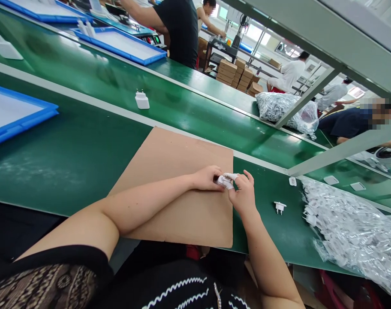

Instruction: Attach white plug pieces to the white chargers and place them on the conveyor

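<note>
Over the right part of a brown cardboard sheet (pixel 182 171), my two hands meet around a small white charger part (pixel 221 180). My left hand (pixel 206 177) is closed on it from the left, its fingertips partly hidden. From the right, my right hand (pixel 243 189) pinches the same piece; thumb and index finger wear white finger covers, and the other fingers stick up. A white plug piece with two pins (pixel 279 207) lies on the green bench to the right of my right hand. Farther right is a clear plastic bag (pixel 353 227) full of white plug parts.
A white charger (pixel 142 100) stands on the green conveyor belt (pixel 189 113) beyond a pale rail. Blue-rimmed trays (pixel 25 104) sit at the left. A slanted metal post (pixel 330 156) rises at the right, near small white pieces (pixel 331 180). Co-workers sit across the line.
</note>
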{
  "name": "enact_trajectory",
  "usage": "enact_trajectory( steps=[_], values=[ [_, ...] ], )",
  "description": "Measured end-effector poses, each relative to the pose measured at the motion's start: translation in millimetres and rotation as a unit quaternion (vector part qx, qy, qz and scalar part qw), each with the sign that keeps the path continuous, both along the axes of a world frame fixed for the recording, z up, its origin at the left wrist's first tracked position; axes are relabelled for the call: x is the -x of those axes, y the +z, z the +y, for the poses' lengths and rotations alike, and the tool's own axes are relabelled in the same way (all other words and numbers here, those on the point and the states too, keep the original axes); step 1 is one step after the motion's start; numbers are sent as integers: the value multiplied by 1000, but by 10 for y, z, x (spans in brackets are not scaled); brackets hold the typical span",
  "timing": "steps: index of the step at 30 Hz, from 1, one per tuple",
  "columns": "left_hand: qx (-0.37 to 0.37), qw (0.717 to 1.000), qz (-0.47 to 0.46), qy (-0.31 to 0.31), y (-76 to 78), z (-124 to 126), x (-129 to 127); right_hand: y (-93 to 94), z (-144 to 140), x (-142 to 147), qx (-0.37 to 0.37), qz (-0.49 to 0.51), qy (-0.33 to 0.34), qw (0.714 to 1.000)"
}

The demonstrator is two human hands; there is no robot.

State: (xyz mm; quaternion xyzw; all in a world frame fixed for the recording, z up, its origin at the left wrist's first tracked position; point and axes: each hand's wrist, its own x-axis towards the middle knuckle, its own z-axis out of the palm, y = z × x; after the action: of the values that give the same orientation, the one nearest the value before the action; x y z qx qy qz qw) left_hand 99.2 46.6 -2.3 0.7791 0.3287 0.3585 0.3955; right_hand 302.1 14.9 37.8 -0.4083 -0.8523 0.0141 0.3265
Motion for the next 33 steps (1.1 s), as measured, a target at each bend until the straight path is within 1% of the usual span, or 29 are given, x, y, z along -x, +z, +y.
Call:
enact_trajectory(
  steps=[3, 6, 9, 12, 14, 16, 19, 22, 24, 26, 27, 28, 29, 30, 31, 32, 33],
  values=[
    [-4, 1000, -8, -1, -4, 3, -1, 19, -2, -1, 3, -23, -10, 1000],
    [-8, 1000, -3, 3, 6, -7, -8, 30, 28, -17, 17, -30, -3, 999],
    [2, 1000, 13, -1, 20, -25, -15, 58, 65, -34, 60, -28, 16, 998],
    [28, 999, 14, -20, 24, -25, -19, 100, 79, -36, 106, -16, 23, 994],
    [34, 999, 10, -28, 25, -23, -25, 110, 67, -24, 121, -6, 4, 993],
    [28, 999, 12, -24, 27, -36, -39, 89, 38, -1, 129, 10, -25, 991],
    [16, 999, 36, -2, 33, -85, -72, 8, -24, 48, 150, 51, -60, 986],
    [-3, 999, 53, 9, 30, -134, -102, -71, -97, 78, 170, 109, -78, 976],
    [-3, 998, 54, 15, 13, -149, -109, -96, -168, 38, 182, 143, -78, 970],
    [4, 998, 62, 24, -18, -151, -102, -119, -268, -95, 170, 150, -93, 970],
    [6, 997, 69, 29, -37, -150, -97, -139, -325, -201, 149, 139, -120, 972],
    [3, 996, 76, 35, -56, -149, -92, -170, -382, -328, 118, 121, -165, 972],
    [-3, 996, 82, 43, -73, -148, -89, -212, -435, -469, 86, 98, -227, 965],
    [-13, 995, 89, 51, -87, -146, -90, -264, -481, -616, 64, 77, -301, 948],
    [-23, 993, 98, 58, -96, -139, -94, -324, -518, -756, 57, 58, -372, 924],
    [-32, 992, 110, 59, -100, -123, -102, -387, -545, -881, 61, 44, -429, 900],
    [-37, 990, 123, 57, -97, -91, -110, -448, -563, -983, 71, 33, -468, 880]
  ],
)
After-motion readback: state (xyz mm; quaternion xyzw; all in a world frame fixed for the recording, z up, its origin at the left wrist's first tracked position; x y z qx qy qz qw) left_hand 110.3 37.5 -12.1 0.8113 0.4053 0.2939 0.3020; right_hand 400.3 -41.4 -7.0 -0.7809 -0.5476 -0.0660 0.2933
